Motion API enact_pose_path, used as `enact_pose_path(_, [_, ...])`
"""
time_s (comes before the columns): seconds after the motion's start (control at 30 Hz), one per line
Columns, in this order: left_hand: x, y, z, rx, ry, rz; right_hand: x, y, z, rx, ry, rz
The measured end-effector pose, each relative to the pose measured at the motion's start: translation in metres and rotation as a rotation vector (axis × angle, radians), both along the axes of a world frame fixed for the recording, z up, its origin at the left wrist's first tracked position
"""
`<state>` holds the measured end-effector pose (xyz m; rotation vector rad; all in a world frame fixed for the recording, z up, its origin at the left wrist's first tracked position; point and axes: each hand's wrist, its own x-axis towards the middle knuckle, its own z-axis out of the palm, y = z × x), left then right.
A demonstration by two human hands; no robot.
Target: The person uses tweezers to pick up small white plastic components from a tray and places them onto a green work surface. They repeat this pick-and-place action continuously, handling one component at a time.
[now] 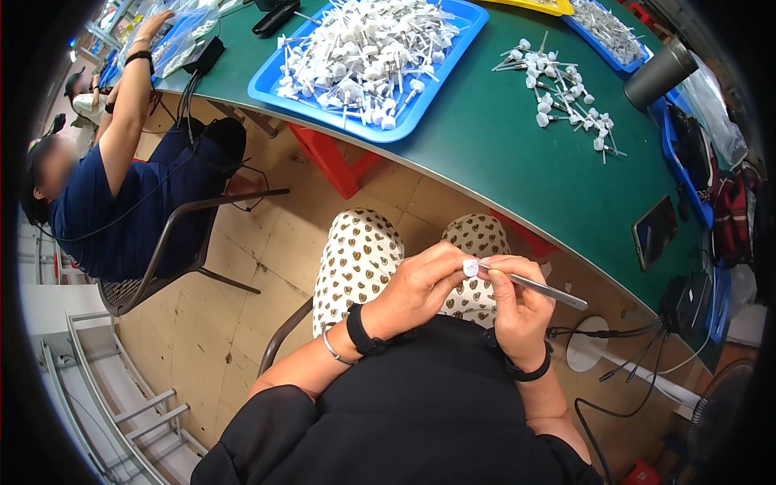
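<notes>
Above my lap, my left hand [424, 279] pinches a small white plastic part [470, 267] between thumb and fingers. My right hand [520, 305] is closed around a slim, flat silver metal tool [554, 292]. Its narrow end meets the white part, and its wide end sticks out to the right past my fingers. Whether it is tweezers or a scalpel handle, I cannot tell. On the table, a blue tray [263, 87] carries a heap of similar white parts with thin metal pins. A loose group of these white parts [558, 89] lies right of the tray.
The green table [485, 153] curves around in front of me. At its right are a grey cylinder [660, 74], a phone [655, 233] and black cables [647, 331]. A second blue tray [610, 36] stands farther back. To the left, a person in dark blue [137, 202] sits reaching over the table.
</notes>
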<state>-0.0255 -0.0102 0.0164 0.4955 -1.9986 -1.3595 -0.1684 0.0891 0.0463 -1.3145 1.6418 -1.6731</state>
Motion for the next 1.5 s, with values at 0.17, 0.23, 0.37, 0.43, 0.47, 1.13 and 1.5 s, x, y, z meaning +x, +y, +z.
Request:
enact_pose_path(0.17, [0.000, 0.000, 0.001, 0.022, 0.003, -0.002, -0.003, -0.001, 0.000, 0.022, 0.108, 0.022])
enact_pose_path(0.23, [0.000, -0.001, 0.000, -0.001, 0.010, -0.005, -0.003, 0.000, 0.004, 0.075, 0.066, 0.031])
enact_pose_path(0.37, [0.002, -0.003, -0.002, -0.083, 0.022, -0.035, -0.010, 0.000, 0.015, 0.260, -0.332, 0.085])
enact_pose_path(0.43, [0.002, -0.005, -0.004, -0.093, 0.033, -0.049, -0.012, -0.002, 0.016, 0.288, -0.462, 0.100])
enact_pose_path(0.47, [0.003, -0.004, -0.003, -0.032, 0.007, -0.058, -0.012, -0.002, 0.015, 0.279, -0.494, 0.091])
enact_pose_path(1.13, [-0.001, -0.010, 0.005, 0.206, 0.084, -0.070, -0.077, 0.009, 0.016, -0.107, 0.042, -0.378])
enact_pose_path(1.5, [-0.028, -0.135, 0.101, -0.400, -0.038, 0.397, -0.125, 0.002, 0.002, -0.100, 0.049, -0.485])
